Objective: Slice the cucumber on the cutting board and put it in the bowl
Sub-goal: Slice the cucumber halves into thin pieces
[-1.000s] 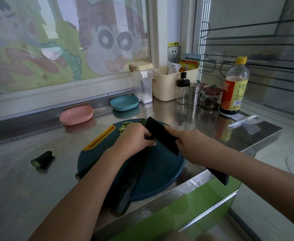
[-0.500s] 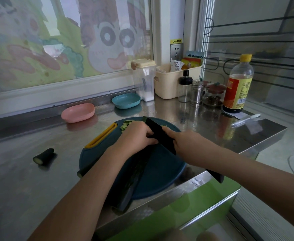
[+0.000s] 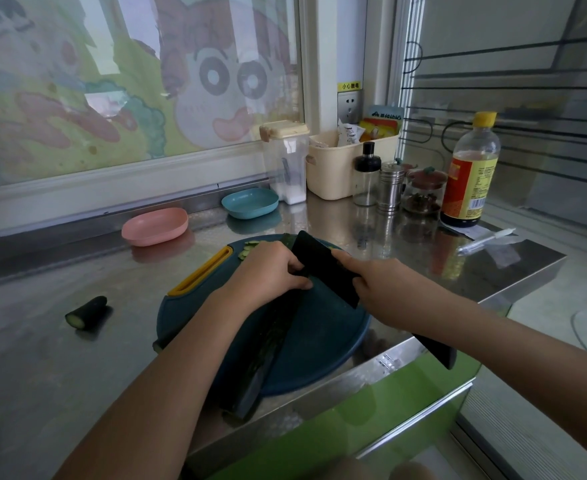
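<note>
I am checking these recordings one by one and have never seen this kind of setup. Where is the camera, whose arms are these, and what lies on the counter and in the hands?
No machine here: a person works with bare hands, and one wide-angle camera on their head looks forward and down, so the arms come in from the bottom. The left hand holds down a long dark cucumber on a round blue cutting board; the right hand grips a black knife, its blade beside that hand. A few slices lie at the board's far edge. On the steel counter are a cut-off cucumber end, a pink bowl, a blue bowl, and jars and bottles at the back.
</note>
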`<state>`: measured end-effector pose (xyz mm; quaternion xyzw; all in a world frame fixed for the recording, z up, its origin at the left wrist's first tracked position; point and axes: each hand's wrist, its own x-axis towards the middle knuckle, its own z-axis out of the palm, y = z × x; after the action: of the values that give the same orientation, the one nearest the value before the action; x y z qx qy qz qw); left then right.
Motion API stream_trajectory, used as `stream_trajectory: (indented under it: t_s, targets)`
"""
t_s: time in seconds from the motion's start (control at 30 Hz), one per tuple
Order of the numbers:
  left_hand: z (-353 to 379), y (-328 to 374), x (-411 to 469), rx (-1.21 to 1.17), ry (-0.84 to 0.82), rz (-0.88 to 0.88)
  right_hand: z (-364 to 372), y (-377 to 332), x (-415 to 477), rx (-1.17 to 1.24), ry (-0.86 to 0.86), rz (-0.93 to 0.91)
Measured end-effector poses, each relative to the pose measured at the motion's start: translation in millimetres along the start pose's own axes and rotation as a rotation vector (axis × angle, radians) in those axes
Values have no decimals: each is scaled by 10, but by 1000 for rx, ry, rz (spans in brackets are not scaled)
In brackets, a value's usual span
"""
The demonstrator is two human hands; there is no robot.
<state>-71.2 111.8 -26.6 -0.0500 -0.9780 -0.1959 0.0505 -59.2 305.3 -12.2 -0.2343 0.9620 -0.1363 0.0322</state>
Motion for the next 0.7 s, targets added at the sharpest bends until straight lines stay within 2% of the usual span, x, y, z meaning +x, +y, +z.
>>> stream_trajectory:
  t_s: [0.7]
  targets:
    - [-7,32,-23,2,10,19,12,-60,22,-98,-20,-29]
